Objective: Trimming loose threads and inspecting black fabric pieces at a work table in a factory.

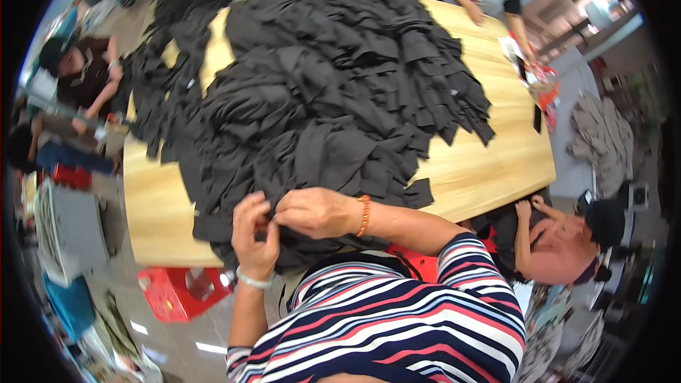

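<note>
Cloth [305, 96], dark grey and heaped across the middle of the frame, is looking soft, limp and light by the piece, probably easiest to pinch along a loose edge. At lower centre, the left hand [254, 230] and right hand [313, 211] are hovering fingertips close together over its near edge; whether they are gripping any, I cannot tell.

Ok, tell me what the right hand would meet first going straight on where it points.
The right hand would likely meet the left hand first; whether they already touch, I cannot tell.
</note>
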The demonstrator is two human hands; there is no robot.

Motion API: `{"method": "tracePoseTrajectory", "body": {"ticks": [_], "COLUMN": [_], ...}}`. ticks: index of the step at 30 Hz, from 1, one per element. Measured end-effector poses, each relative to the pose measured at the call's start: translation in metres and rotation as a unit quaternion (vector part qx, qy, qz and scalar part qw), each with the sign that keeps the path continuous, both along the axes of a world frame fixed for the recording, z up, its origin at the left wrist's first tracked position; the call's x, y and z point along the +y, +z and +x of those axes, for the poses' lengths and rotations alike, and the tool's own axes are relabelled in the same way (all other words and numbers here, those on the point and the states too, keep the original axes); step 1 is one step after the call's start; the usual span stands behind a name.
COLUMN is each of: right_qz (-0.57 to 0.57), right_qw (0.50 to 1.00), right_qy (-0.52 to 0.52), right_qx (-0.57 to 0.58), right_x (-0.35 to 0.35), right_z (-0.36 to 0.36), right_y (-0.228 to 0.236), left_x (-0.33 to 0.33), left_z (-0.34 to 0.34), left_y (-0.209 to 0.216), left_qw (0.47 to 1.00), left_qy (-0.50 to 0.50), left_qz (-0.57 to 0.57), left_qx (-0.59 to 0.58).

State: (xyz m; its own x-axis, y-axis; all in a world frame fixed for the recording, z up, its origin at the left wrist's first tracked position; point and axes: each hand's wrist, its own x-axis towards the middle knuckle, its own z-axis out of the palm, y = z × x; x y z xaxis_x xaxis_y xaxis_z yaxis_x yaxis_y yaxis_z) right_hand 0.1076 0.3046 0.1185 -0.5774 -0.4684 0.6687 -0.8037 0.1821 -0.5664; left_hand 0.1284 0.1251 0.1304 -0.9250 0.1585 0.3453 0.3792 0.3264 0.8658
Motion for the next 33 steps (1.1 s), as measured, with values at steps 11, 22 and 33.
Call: {"method": "tracePoseTrajectory", "body": {"ticks": [11,22,33], "right_qz": [-0.078,-0.191,-0.193], "right_qw": [0.992,0.979,0.971], "right_qy": [0.032,0.011,-0.031], "right_qx": [-0.092,-0.070,-0.141], "right_x": [-0.007,-0.001,0.007], "right_z": [0.009,0.014,0.025], "right_y": [-0.010,-0.010,-0.003], "left_x": [-0.024,-0.020,-0.012], "left_z": [-0.014,-0.031,-0.031], "left_y": [-0.008,-0.005,-0.018], "left_qw": [0.916,0.844,0.864], "left_qy": [-0.179,-0.263,-0.240], "left_qz": [0.216,0.268,0.283], "left_qx": [-0.287,-0.384,-0.340]}}
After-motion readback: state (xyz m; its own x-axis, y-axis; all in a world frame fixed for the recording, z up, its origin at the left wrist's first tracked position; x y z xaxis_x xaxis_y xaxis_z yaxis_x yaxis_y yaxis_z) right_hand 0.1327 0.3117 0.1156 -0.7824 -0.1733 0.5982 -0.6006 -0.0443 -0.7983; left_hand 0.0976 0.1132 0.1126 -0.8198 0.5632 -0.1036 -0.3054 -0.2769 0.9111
